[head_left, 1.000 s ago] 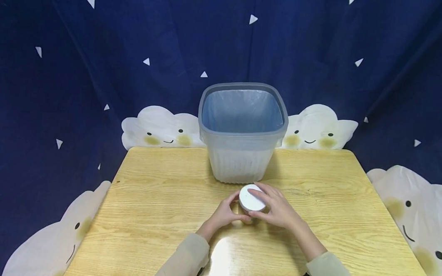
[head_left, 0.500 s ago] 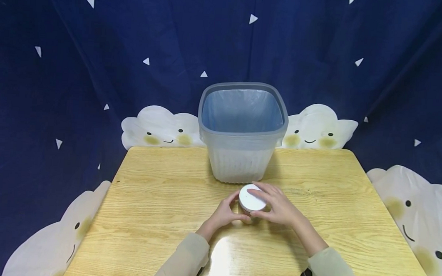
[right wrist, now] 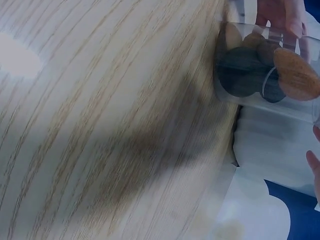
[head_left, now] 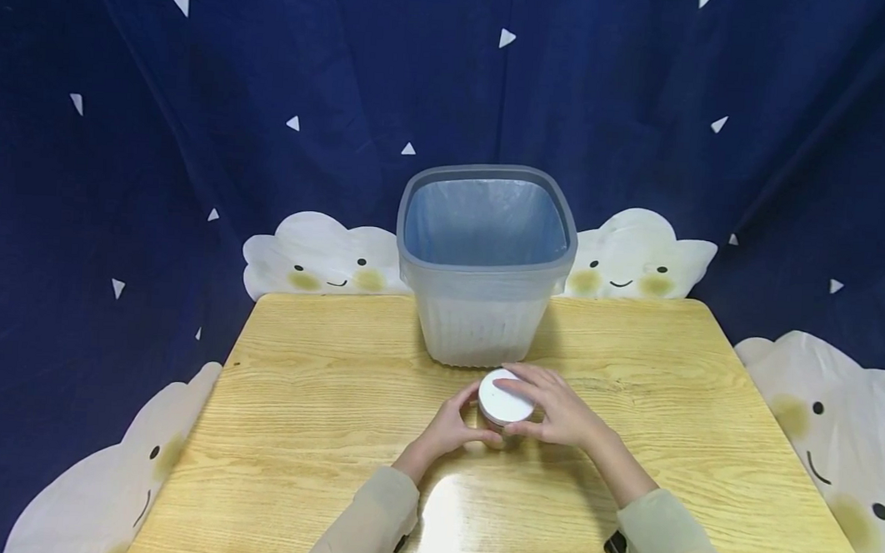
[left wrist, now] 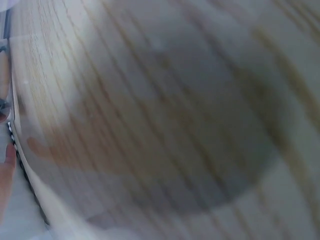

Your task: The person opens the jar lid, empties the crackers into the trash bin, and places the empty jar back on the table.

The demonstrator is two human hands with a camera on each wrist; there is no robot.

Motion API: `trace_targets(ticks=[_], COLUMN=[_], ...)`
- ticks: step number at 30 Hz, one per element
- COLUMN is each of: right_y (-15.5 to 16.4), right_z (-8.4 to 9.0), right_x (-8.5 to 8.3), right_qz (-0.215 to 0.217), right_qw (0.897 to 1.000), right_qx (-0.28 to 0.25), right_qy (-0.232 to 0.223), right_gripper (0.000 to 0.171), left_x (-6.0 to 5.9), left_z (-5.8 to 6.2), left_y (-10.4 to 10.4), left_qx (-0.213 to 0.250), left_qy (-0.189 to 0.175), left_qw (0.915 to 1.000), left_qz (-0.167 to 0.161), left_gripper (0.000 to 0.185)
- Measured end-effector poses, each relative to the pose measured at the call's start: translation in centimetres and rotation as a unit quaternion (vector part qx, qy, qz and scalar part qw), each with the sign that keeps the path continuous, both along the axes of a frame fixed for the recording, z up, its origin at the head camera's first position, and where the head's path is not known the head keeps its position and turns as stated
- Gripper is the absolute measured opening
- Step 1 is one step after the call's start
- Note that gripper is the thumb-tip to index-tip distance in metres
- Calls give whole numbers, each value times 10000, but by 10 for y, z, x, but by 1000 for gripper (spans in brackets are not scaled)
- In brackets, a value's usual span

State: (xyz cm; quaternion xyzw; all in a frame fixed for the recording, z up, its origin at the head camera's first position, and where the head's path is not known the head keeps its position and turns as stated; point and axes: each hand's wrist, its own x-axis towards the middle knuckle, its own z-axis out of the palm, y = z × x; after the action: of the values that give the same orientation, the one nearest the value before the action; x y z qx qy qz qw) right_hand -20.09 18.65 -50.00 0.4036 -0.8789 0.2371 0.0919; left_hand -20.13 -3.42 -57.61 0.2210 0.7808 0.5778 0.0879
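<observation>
— What has changed in the last second?

— Almost nothing. My left hand (head_left: 450, 427) still curls round the side of the jar (head_left: 501, 413), and my right hand (head_left: 559, 416) stays over the white lid (head_left: 504, 399), fingers curled on its rim. Only my right sleeve (head_left: 669, 543) has drifted a little toward 4 o'clock. So both grips are pinching, not spread. I judge the lid is being worked loose but has not come off: it sits flat on the jar as before.

— Where is the jar?

— On the desk (head_left: 316, 403), near the middle, just in front of the bin (head_left: 484, 266) at its 6 o'clock. They are close; I cannot tell if they touch. The right wrist view shows the jar (right wrist: 260, 70) clear-walled, with dark and tan rounds inside.

— Room to move?

— Bare desk lies at 9 and 3 o'clock of the jar, and toward me at 6. The bin blocks 12. The desk's far edge runs behind the bin, with the curtain (head_left: 195, 130) right past it, so I'd keep lifting moves toward me or sideways.
</observation>
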Motion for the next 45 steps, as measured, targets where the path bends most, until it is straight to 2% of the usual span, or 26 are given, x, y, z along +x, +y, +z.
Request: trace_targets(ticks=[3, 10, 29, 34, 41, 45], right_y=[1, 2, 3, 2, 2, 2], right_z=[-1, 1, 7, 10, 12, 12], right_x=[-1, -3, -10, -10, -9, -8], right_qz=[19, 140, 506, 573, 465, 413], right_qw=[10000, 9997, 9974, 9968, 9958, 9954], right_qx=[31, 93, 25, 67, 100, 123], right_qy=[-34, -176, -521, -554, -781, -854], right_gripper=[67, 67, 66, 67, 67, 67], left_x=[0, 11, 12, 11, 2, 0], left_z=[1, 29, 32, 30, 4, 0], left_y=[1, -1, -2, -2, 1, 0], left_qx=[77, 205, 205, 183, 129, 89], left_qy=[-14, 2, -34, -12, -27, 15], left_qw=[10000, 9998, 9997, 9998, 9999, 10000], left_qz=[-5, -72, -97, -122, -29, -41], left_gripper=[86, 81, 82, 82, 85, 85])
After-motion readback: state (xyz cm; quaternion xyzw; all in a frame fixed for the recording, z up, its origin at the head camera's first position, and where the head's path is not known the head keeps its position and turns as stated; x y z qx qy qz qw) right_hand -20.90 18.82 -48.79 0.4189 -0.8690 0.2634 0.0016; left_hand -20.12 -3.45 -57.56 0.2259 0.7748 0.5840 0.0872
